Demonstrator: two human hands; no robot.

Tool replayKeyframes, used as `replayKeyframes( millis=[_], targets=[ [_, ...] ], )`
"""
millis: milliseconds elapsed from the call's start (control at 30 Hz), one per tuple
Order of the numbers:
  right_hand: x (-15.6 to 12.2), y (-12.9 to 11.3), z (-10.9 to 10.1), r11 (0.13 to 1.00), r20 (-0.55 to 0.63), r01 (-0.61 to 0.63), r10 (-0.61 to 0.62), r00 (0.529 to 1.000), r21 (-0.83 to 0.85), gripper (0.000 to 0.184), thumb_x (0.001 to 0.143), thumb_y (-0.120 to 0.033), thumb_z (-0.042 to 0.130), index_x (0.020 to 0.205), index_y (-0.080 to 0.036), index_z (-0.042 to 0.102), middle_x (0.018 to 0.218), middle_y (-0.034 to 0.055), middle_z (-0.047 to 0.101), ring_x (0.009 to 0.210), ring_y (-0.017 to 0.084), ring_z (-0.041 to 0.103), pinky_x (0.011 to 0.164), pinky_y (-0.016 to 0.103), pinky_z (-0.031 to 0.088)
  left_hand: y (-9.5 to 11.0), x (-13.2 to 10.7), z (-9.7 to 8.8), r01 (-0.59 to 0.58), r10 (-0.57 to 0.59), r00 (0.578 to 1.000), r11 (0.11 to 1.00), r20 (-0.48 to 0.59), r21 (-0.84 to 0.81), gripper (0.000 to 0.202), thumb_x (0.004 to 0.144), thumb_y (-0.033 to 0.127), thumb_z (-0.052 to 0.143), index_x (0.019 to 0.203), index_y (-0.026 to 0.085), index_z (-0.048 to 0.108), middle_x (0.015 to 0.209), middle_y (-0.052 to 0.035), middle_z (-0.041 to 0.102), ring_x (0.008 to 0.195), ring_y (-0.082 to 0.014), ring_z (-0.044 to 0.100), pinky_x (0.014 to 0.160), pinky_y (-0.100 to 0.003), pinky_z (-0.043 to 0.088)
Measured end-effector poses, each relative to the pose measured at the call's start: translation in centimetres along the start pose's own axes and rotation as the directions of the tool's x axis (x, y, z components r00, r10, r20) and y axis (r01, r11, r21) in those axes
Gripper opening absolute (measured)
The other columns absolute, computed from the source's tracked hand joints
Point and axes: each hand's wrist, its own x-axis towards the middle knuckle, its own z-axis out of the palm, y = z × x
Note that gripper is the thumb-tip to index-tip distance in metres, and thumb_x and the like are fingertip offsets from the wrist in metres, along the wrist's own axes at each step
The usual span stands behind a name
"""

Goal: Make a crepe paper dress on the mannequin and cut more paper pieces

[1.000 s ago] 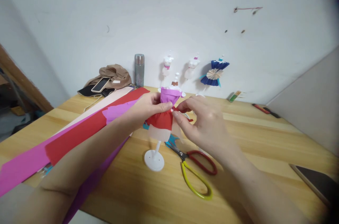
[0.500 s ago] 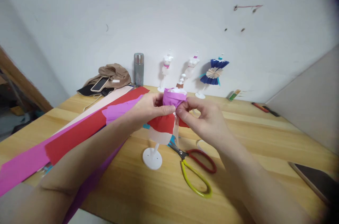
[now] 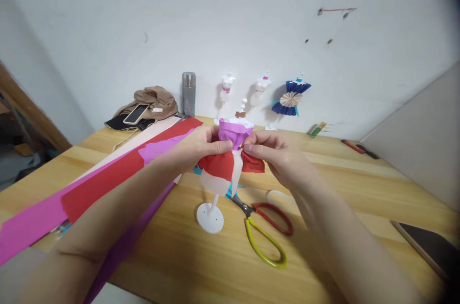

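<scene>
- Left hand (image 3: 201, 146), centre: half-curled around the mannequin's waist, thumb pressed on front.
- Mannequin (image 3: 215, 185), centre, between both hands, touching left; long axis near upright, top leaning right; pink top (image 3: 234, 132), red skirt (image 3: 217, 166) parted in front.
- Right hand (image 3: 275, 151), right of centre: thumb and forefinger together, apparently pinching red skirt at waist.

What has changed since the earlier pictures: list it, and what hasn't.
The bare right hand has shifted slightly rightward at the waist of the small white mannequin. The red crinkled flap beneath it, mostly hidden at first, now shows. The mannequin's top leaned right, then partly back. Unchanged: the left hand gripping the waist, and the metal scissors with red and yellow handles.
</scene>
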Motion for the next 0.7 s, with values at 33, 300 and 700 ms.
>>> replayKeyframes(
  millis=[33,300,700],
  targets=[
    [-0.1,-0.1,0.1,1.0,0.001,0.006,-0.006,1.0,-0.02,0.023,0.069,-0.039,0.073,0.062,-0.021,0.061,0.055,-0.0028,0.056,0.05,0.01,0.044,0.049,0.026,0.037,0.1,0.0,0.0,0.0,0.0,1.0,1.0,-0.008,0.004,0.054,0.062,0.046,0.089,0.098,0.011,0.069,0.101,-0.0112,0.074,0.099,-0.024,0.068,0.092,-0.036,0.047],
    [-0.6,-0.8,0.3,0.959,0.053,0.116,-0.106,0.993,-0.257,0.025,0.081,-0.04,0.065,0.064,-0.023,0.058,0.056,-0.0008,0.06,0.053,0.014,0.055,0.051,0.029,0.047,0.2,-0.1,0.2,0.013,-0.014,0.998,1.0,-0.061,-0.015,0.055,0.06,0.045,0.091,0.097,0.01,0.069,0.096,-0.0124,0.074,0.092,-0.0236,0.07,0.085,-0.033,0.05],
    [-1.4,-1.1,0.9,0.779,-0.06,0.197,-0.287,0.956,-0.595,0.012,0.081,-0.025,0.06,0.07,-0.021,0.059,0.067,0.0015,0.065,0.067,0.019,0.062,0.067,0.035,0.049,0.3,-0.1,0.3,0.0,-0.001,0.998,1.0,-0.065,-0.029,0.053,0.06,0.041,0.092,0.096,0.01,0.07,0.088,-0.0104,0.074,0.089,-0.024,0.069,0.083,-0.034,0.05]
  ],
)
